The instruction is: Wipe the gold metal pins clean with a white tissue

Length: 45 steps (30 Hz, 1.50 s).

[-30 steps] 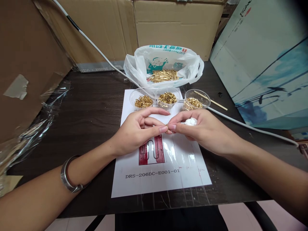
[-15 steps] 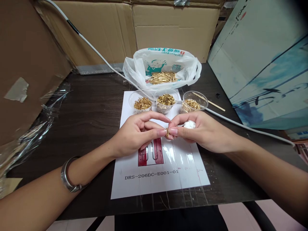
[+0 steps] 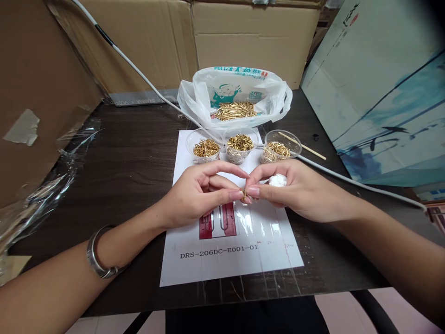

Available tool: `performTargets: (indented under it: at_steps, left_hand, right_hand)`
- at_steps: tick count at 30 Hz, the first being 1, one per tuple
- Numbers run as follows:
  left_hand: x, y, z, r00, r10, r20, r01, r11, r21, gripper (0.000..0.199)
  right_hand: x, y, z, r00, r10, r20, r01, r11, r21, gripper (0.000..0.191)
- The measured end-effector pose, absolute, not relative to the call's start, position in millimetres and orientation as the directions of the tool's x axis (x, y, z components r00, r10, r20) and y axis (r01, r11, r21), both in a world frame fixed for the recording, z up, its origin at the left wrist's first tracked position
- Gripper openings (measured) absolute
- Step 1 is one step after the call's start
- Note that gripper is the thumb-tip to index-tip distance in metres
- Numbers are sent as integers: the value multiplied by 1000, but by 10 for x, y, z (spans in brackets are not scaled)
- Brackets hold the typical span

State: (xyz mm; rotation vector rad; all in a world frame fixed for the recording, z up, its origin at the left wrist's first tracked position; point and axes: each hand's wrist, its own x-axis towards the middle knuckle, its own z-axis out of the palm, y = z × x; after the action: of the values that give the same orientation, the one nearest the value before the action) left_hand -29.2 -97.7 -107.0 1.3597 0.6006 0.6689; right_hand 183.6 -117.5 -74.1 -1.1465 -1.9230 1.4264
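Note:
Above the printed sheet (image 3: 225, 273), my left hand (image 3: 198, 195) and my right hand (image 3: 295, 190) meet at the fingertips. Between both thumbs and fingers is pinched a small brass piece (image 3: 243, 195), mostly covered by the fingertips. A white wad (image 3: 277, 180) sits in the curl of my right hand. Just beyond the hands stand three clear cups of small brass parts: the left cup (image 3: 206, 148), the middle cup (image 3: 239, 143) and the right cup (image 3: 277, 150).
Behind the cups, an open white plastic bag (image 3: 274, 113) holds longer brass pins. A wooden stick (image 3: 313, 152) lies by the right cup. A white cable (image 3: 139, 72) crosses the dark table (image 3: 132, 148). Cardboard (image 3: 253, 46) stands at the back.
Both hands have shifted slightly to the right at the fingertips, and the brass piece has turned a little between them. The camera view has moved slightly.

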Motion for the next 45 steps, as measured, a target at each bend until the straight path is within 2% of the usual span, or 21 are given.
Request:
performTargets:
  at_steps: [2,4,6,8,11,15,18,20,23,26,29,32,34,39,45]
  left_hand:
    - [-293,-974,-1061,672,740,-27,-48,79,996,23]
    - [-293,-977,-1054,658,750,-63,6,78,997,23]
    - [-288,-985,-1052,638,764,-92,57,72,996,19]
    - [-275,-996,-1052,616,780,-109,121,43,992,15]
    - [-249,-1004,-1047,566,817,-111,267,-54,962,16]
    - [-243,-1001,-1043,507,861,-41,431,-212,877,16]
    - [-264,-996,-1060,507,862,5,513,-306,802,13]
    - [-280,-992,-1080,529,848,35,535,-365,762,13]
    - [-293,-979,-1107,564,818,117,514,-458,725,13]
    - [-296,-960,-1115,613,760,215,456,-563,690,13]
    - [-293,-943,-1110,645,727,238,449,-611,652,13]
    - [-295,-930,-1107,639,736,225,483,-611,628,14]
    - [-299,-923,-1109,621,754,213,511,-596,619,14]
    - [-305,-908,-1102,569,807,157,577,-528,623,13]
    - [-303,-914,-1063,532,842,91,600,-451,660,14]
  right_hand:
    - [1907,-1186,-655,-490,871,-27,415,205,-886,8]
    - [2008,-1162,-568,-409,907,95,536,324,-779,9]
    - [2122,-1085,-521,-306,921,239,689,388,-612,10]
    - [2227,-964,-530,-251,914,319,817,377,-436,10]
    - [2341,-783,-599,-267,920,286,889,349,-295,9]
    - [2385,-737,-593,-247,921,302,921,320,-221,11]
    - [2286,-886,-519,-206,894,399,908,326,-262,11]
    - [2141,-1023,-517,-215,884,416,836,387,-390,6]
    - [1878,-1176,-666,-292,887,356,648,458,-608,10]
    - [1687,-1203,-932,-289,915,282,561,400,-725,17]
    - [1627,-1157,-1157,-285,924,254,571,376,-729,28]
    - [1644,-1121,-1249,-341,888,307,601,457,-655,36]
    - [1666,-1117,-1252,-381,877,293,614,477,-629,39]
    - [1715,-1129,-1239,-450,874,182,608,449,-654,30]
    - [1750,-1093,-1284,-441,850,287,499,499,-709,21]
